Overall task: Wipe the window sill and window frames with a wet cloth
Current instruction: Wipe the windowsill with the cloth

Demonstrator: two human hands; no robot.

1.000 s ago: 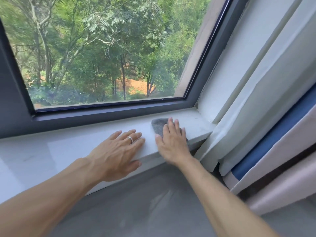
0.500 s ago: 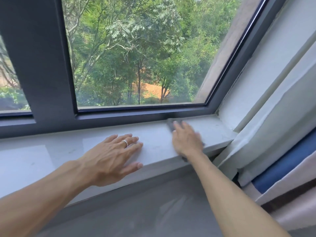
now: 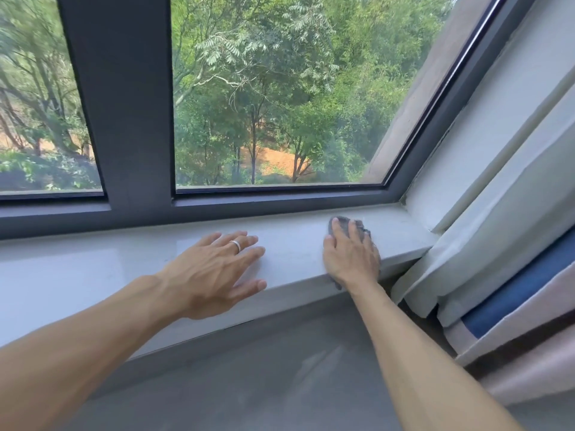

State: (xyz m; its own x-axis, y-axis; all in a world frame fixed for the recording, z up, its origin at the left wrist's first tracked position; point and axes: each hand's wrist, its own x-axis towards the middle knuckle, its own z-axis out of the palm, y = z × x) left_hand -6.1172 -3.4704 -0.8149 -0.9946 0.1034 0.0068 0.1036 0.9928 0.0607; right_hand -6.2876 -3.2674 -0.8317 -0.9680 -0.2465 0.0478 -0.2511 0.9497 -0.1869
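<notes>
The right hand (image 3: 350, 259) lies flat, fingers straight, pressing a small dark grey cloth (image 3: 364, 229) down onto the pale, glossy white stone window sill (image 3: 93, 272); its grip is open, with no finger curled round the fabric. The cloth sits near the sill's right end, close to the corner where the sill meets the white side wall (image 3: 485, 126), and most of it is hidden under the palm, with a rumpled edge showing past the fingertips and a bit hanging over the sill's front edge beside the wrist. The left hand (image 3: 214, 269) rests palm down on the bare sill to the left, apart from the right hand, fingers spread and straight, grip open and holding nothing; a thin silver ring (image 3: 235, 246) sits on one finger. Behind both hands runs the dark grey metal window frame (image 3: 124, 119), its broad upright post standing between two glass panes through which green trees (image 3: 264, 88) show. At the right hangs a pale curtain with a blue band (image 3: 513, 290), its folds touching the sill's right end.
</notes>
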